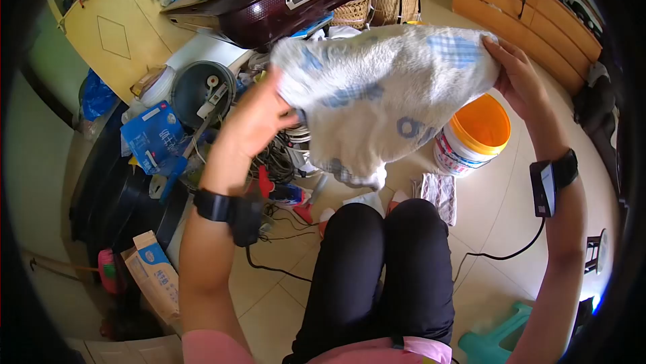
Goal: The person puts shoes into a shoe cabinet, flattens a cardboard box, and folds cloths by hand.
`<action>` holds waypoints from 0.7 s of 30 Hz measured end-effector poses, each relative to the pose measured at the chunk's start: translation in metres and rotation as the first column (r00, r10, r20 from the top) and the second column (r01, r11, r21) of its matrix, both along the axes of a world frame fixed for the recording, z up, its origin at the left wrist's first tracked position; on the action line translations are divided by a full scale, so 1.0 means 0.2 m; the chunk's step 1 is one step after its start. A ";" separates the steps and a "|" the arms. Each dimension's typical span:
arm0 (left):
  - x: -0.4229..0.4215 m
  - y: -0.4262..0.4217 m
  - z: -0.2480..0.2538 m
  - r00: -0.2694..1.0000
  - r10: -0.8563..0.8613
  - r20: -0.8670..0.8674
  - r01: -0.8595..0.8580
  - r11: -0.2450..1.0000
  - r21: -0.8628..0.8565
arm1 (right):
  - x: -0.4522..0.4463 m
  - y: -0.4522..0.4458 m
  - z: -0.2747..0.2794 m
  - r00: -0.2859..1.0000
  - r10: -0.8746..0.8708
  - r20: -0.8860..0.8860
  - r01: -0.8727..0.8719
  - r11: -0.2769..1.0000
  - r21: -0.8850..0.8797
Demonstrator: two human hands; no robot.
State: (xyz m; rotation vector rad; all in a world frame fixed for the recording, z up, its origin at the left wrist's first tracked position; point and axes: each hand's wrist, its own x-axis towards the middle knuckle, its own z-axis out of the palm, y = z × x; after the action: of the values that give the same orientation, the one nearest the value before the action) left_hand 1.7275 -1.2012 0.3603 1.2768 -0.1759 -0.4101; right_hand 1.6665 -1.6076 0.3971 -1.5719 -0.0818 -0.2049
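Note:
A white fleecy cloth (383, 88) with blue checked patches hangs spread in the air above my knees. At its upper right corner, my right hand (517, 75) is closed on the edge, thumb against the fabric. My left hand (259, 118) is at the cloth's left edge, slightly blurred; its thumb side touches the fabric and some fingertips are hidden behind it. Below the cloth's right side stands a white bucket with an orange inside (481, 125). A folded patterned cloth (438, 197) lies on the floor beyond my knees.
Cables (272, 152) and a dark grey bucket (202, 91) are on the left, near a blue box (156, 136). An open carton (153, 273) stands at lower left. A teal stool (496, 334) is at lower right. Wooden drawers (518, 17) stand at the back right.

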 end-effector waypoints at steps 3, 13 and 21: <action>0.00 -0.01 -0.13 0.982 0.094 0.163 -0.132 0.962 0.240 | 0.04 0.00 -0.01 1.000 0.002 -0.001 -0.002 1.000 0.004; -0.08 -0.02 0.12 0.799 0.196 0.569 -0.389 0.890 0.239 | -0.02 -0.04 0.04 0.922 -0.201 0.332 0.353 0.789 -0.503; -1.19 0.33 -0.01 0.913 -0.212 0.348 -0.041 0.801 0.597 | -1.20 0.04 -0.17 0.980 -0.038 -0.197 -0.087 0.803 -0.590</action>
State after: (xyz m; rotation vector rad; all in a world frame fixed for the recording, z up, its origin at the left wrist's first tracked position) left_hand 1.4890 -1.1347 0.3578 1.9851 -0.4857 -0.2814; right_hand 1.4260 -1.5997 0.3630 -2.2180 -0.0071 0.0105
